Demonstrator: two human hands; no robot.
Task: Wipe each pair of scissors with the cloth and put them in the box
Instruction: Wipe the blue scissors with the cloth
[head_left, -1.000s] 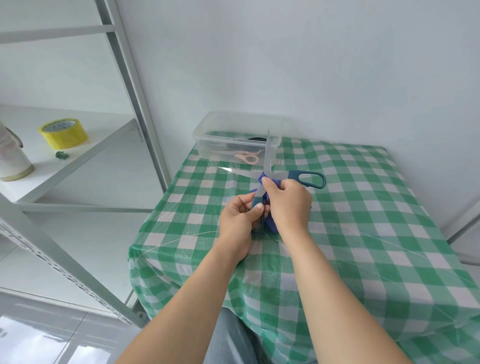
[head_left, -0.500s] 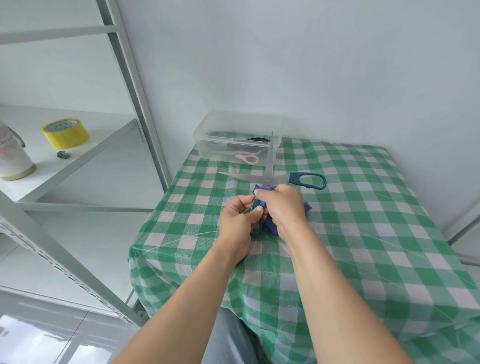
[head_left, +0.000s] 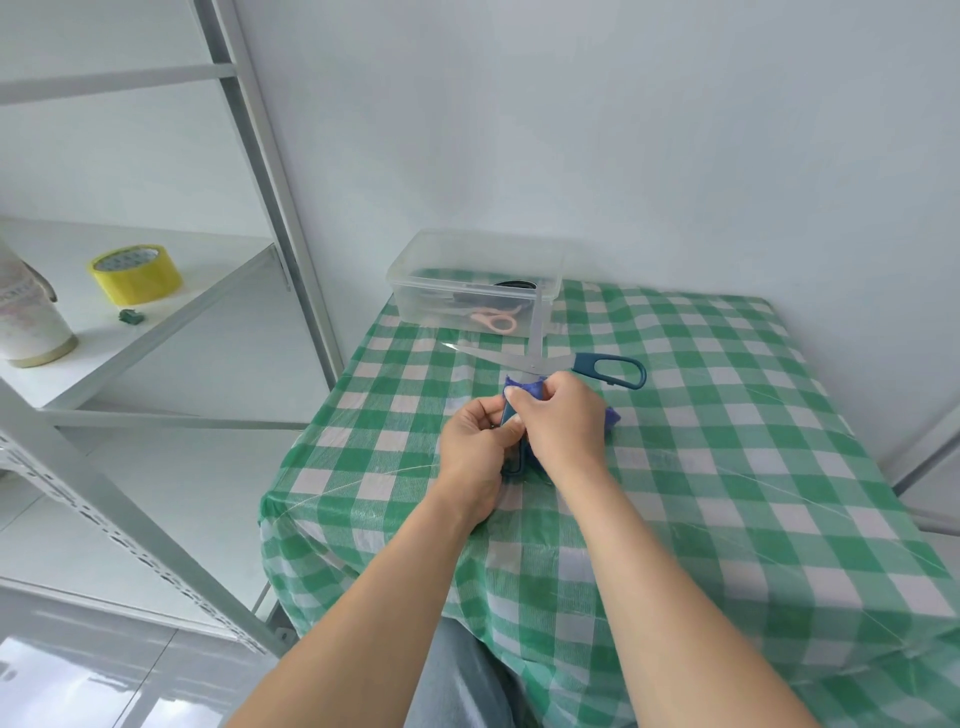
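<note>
left hand: fingers curled, gripping scissors handle | right hand: pinching blue cloth against scissors | blades spread wide

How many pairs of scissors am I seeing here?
2 for certain: blue-handled scissors between the left hand and right hand, pink-handled scissors inside the clear box. A dark shape behind may be a third.

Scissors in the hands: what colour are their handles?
The scissors have dark teal-blue handles; the head view shows the free handle loop best.
</note>
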